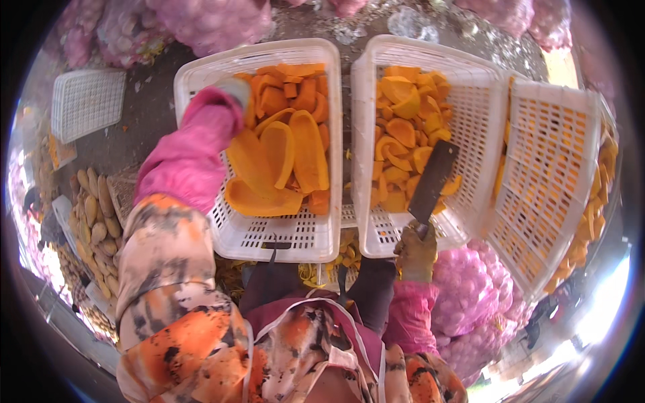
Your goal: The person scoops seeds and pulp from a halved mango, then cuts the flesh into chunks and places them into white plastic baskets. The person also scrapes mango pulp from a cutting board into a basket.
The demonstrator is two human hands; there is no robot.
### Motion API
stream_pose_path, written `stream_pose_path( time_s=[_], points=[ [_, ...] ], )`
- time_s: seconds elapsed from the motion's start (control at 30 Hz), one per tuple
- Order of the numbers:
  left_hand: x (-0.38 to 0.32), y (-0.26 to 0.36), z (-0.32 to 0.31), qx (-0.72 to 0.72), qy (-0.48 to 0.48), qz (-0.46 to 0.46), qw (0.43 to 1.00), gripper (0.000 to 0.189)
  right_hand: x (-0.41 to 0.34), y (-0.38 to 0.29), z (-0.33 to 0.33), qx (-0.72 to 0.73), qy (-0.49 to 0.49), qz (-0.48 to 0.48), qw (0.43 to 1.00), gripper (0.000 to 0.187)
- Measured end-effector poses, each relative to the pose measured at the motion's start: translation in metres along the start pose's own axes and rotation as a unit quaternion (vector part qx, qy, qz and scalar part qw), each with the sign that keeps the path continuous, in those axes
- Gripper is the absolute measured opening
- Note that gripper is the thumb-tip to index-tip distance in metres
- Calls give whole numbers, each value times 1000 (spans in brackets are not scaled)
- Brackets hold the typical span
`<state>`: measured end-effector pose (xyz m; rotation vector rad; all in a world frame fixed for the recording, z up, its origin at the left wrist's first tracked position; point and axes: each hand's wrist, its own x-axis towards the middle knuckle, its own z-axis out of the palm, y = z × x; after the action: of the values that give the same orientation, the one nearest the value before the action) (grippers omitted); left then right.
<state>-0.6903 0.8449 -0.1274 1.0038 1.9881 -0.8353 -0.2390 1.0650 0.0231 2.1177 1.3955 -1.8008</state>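
My left hand [239, 94], in a pale glove below a pink sleeve cover, reaches into the far left part of a white plastic crate [332, 237]. It is beside orange pumpkin chunks [274, 101]; its fingers are mostly hidden, so a grip on a piece cannot be made out. Long peeled pumpkin slabs [277, 156] fill the near part of this crate. My gloved right hand [417, 249] is closed around the handle of a cleaver [434, 176]. The dark blade slants over a second white crate [370, 237], which holds smaller cut pumpkin pieces [400, 132].
A third white crate [541, 156] leans at the right, with more pumpkin pieces [587, 234] beyond it. Pink mesh sacks of bulbs [473, 292] stand near my right arm, and others [216, 22] at the back. Whole squashes [98, 201] lie left, near stacked crates [90, 103].
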Motion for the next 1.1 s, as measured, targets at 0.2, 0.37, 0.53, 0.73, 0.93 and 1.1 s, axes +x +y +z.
stream_pose_path(
  time_s=[0.2, 0.37, 0.53, 0.73, 0.93, 1.1],
  points=[
    [-182, -65, -4, -388, 152, -306, 856, 34, -12, -25, -9, 104, -5, -47, 993, 24],
    [-239, 22, -36, -799, 200, -76, 562, 37, -63, -85, -18, 181, -86, -158, 967, 26],
    [-226, 133, -110, -779, 102, -60, 616, 44, -101, -120, -24, 312, -53, -415, 853, 24],
    [-223, 205, -161, -731, 200, -15, 653, 41, -59, -96, -25, -4, -70, -70, 995, 30],
    [-210, 238, -172, -776, 157, 6, 611, 46, -51, -81, -41, 57, -103, -150, 982, 25],
    [-206, 254, -184, -791, 122, 41, 598, 39, -47, -75, -42, 100, -73, -80, 989, 26]
  ],
)
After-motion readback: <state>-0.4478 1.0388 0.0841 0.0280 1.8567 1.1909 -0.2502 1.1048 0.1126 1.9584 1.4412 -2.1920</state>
